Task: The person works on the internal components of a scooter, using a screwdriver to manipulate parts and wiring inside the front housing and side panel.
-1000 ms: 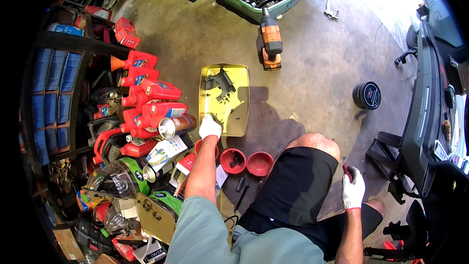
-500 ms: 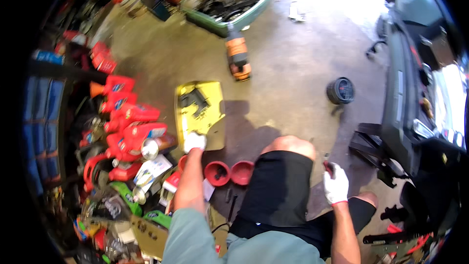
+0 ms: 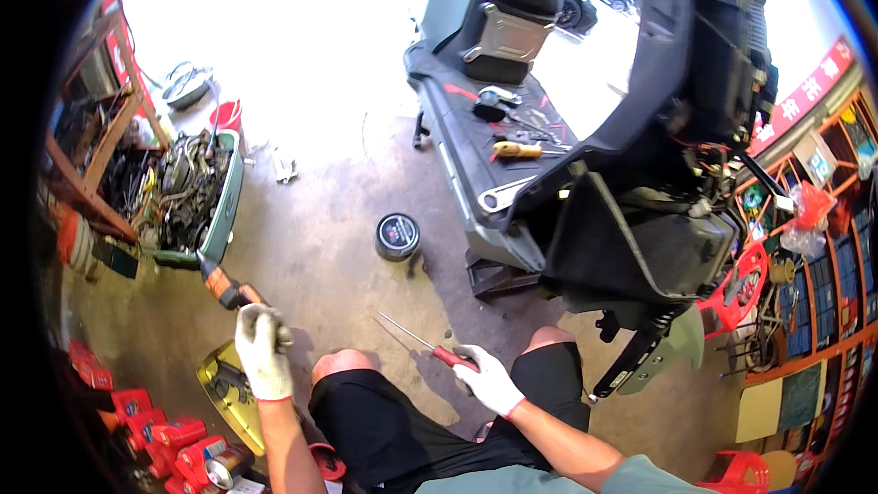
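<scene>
My right hand, in a white glove, is closed around the red handle of a screwdriver. Its long thin shaft points forward and left over the floor. My left hand, also gloved, is raised above a yellow tray with its fingers curled in; whatever they may hold is hidden. Dark parts lie in the tray. Just beyond that hand, an orange and black power tool lies on the floor, its near end overlapped by the glove.
At right stands a partly stripped scooter, with a screwdriver with a wooden handle and other tools on its footboard. A round black container sits on the floor ahead. A green bin of scrap parts and red bottles are at left.
My view has swung right toward the scooter. My left hand has lifted off the yellow tray, its fingers now curled. My right hand still holds the screwdriver, now extended forward.
</scene>
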Tool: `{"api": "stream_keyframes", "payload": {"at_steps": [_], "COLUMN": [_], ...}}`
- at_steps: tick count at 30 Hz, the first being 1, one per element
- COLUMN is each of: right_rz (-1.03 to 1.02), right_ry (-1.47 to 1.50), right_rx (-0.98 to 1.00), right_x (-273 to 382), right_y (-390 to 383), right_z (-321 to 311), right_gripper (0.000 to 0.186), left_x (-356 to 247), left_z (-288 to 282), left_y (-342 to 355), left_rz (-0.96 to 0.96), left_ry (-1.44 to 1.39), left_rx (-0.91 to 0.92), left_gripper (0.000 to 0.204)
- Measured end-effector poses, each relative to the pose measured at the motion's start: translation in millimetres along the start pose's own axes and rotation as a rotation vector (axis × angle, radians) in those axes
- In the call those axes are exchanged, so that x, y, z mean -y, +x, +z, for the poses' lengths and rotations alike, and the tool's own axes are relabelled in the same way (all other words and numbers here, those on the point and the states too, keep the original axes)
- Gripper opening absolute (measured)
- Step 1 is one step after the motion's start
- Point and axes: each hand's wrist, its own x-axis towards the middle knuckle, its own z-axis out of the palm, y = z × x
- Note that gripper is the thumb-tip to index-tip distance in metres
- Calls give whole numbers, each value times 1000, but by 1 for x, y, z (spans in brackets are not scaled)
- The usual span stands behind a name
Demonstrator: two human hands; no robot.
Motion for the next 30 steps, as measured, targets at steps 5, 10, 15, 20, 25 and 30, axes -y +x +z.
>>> {"api": "stream_keyframes", "payload": {"at_steps": [5,10,15,20,25,30], "right_rz": [-63,-250,-289,-330,-379,-395], "right_ry": [636,780,552,381,71,224], "right_rx": [-90,-307,-541,-674,-634,-626], "right_x": [67,86,66,70,85,66], "right_y": [-71,-125,-167,-187,-194,-199], "right_z": [-61,-92,-109,-116,-126,-125], "right_gripper": [55,59,69,60,50,54], "left_x": [-41,-32,-9,-10,-4,-2], "left_z": [130,217,265,284,284,288], "left_y": [-30,-55,-63,-67,-68,-72], "left_rz": [-113,-261,-357,-533,-601,-632], "left_ry": [131,-194,-506,-663,-715,-801], "left_rx": [365,540,573,518,556,602], "left_gripper": [26,17,15,21,23,21]}}
